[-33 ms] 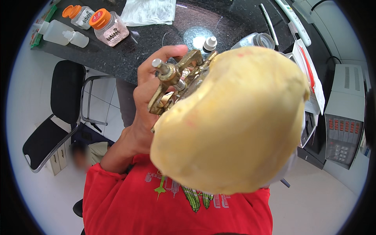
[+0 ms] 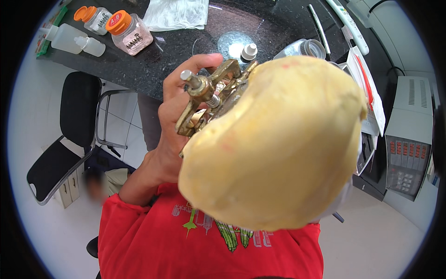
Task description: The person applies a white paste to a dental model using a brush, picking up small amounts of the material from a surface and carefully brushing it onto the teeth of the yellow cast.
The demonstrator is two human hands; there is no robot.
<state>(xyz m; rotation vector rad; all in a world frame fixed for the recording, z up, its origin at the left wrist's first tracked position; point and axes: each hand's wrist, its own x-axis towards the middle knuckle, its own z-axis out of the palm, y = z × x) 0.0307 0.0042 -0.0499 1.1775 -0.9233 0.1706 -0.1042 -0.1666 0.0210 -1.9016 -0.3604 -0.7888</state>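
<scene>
In front of the red shirt (image 2: pixel 139 242), the left grip (image 2: pixel 171 111) holding a brass hinge (image 2: pixel 201 91), a yellow lump (image 2: pixel 274 144) adjoining it, the right grip hiding, its hold I cannot tell.

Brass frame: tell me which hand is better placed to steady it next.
Left, most likely: the left hand curls around the brass frame, while the right hand is not visible; the large yellowish piece may hide it.

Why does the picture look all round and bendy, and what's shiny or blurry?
Head view: the fisheye lens bends straight edges and leaves black corners; head view: bright glare shines on the dark table; head view: the yellow lump looks a little blurry.
</scene>
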